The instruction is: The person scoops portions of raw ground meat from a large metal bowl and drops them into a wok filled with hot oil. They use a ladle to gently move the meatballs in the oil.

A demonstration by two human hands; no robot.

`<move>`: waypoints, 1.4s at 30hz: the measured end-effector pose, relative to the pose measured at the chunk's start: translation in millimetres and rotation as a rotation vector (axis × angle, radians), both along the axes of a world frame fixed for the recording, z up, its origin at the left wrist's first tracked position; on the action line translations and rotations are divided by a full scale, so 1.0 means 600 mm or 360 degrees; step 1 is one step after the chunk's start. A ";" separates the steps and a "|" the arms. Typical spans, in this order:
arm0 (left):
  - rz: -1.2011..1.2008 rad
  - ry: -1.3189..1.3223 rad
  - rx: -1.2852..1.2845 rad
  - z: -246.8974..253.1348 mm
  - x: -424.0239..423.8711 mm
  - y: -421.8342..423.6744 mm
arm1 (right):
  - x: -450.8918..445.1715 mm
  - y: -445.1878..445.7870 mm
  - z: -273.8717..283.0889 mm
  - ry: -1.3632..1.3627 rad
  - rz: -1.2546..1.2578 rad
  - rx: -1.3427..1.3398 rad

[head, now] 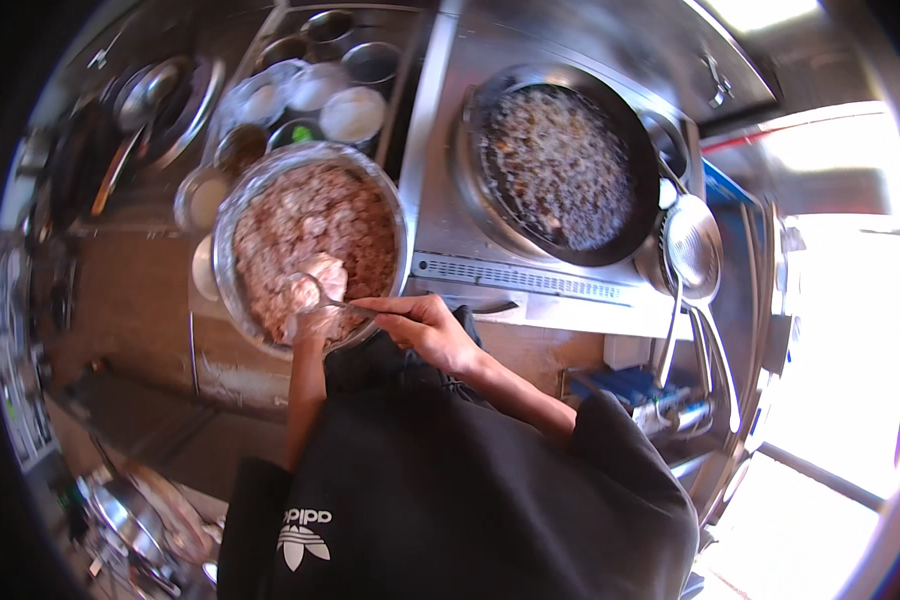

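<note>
A large metal bowl (403,247) in front of me is filled with raw minced meat (307,210). Over the near part of the bowl is my left hand (322,296), smeared with meat and apparently in a clear plastic glove. It is closed around a lump of the mince. My right hand (427,330) grips the handle of a metal spoon (337,303) from the right side of the bowl. The spoon's head is against my left hand, with pale meat at it.
On the stove to the right, a dark wok (645,210) holds bubbling oil (562,165) with browned pieces in it. Beyond it rests a long-handled strainer (694,247). Several seasoning containers (352,114) stand behind the bowl. A ladle (146,105) lies at the far left.
</note>
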State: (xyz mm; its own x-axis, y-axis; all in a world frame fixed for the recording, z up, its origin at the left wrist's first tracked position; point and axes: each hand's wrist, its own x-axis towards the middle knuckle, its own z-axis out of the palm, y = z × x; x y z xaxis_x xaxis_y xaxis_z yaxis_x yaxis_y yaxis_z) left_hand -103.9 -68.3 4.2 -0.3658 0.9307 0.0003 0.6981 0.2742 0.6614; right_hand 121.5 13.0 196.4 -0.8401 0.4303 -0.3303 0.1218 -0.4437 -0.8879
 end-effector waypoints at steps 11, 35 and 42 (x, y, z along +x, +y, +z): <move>-0.0117 -0.0124 0.0128 0.155 0.010 0.000 | 0.199 0.306 -0.154 -0.0928 -0.1320 0.0815; -0.0395 -0.0488 -0.1102 -0.174 -0.081 0.007 | 0.237 0.437 -0.115 -0.1548 -0.1710 0.1877; 0.0384 -0.2192 -0.0480 0.107 -0.040 0.018 | 0.248 0.351 -0.073 -0.1252 -0.1853 0.1875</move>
State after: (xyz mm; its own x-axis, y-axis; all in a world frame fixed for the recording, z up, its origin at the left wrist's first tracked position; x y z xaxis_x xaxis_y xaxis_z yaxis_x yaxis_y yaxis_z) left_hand -128.1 -57.6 68.7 -0.0582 0.7474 -0.6618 -0.5244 0.5412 0.6573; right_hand 270.0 223.6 152.9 0.2026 0.8863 0.4165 0.7378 0.1415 -0.6601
